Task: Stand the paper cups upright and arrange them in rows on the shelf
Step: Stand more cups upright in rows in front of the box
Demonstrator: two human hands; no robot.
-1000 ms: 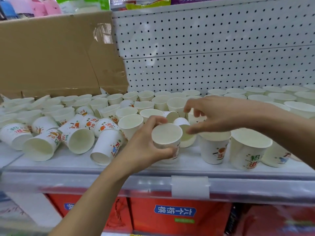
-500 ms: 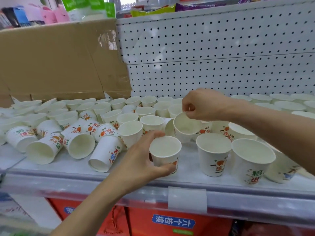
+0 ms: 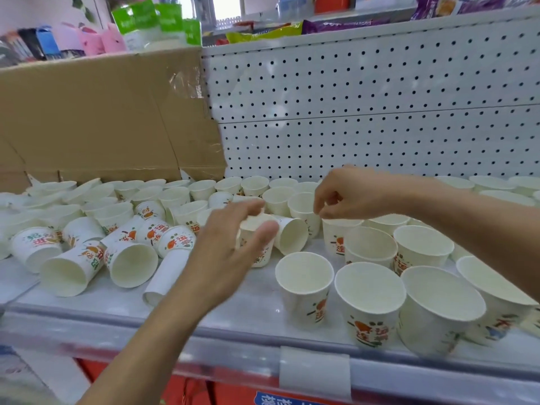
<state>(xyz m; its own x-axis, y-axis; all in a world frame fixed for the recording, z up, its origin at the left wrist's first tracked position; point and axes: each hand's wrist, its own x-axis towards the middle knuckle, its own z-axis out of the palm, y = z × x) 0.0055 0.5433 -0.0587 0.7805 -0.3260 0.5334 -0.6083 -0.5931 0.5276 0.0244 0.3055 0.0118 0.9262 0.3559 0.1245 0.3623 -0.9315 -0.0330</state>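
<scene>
Mid-shelf (image 3: 248,302), brackets an upright paper cup (image 3: 262,255) with the left hand (image 3: 225,252): thumb before the near wall, fingers spread over the far rim. Too blurred to tell whether gripping. Just right, bunches right hand (image 3: 353,194) fingertips at a second cup (image 3: 336,241) rim; cannot tell whether pinching.

back wall: white pegboard panel (image 3: 380,112)
left side: brown cardboard sheet (image 3: 87,118) covering it
above: packaged goods (image 3: 157,21), daylight behind
below: red boxes (image 3: 204,390)
</scene>
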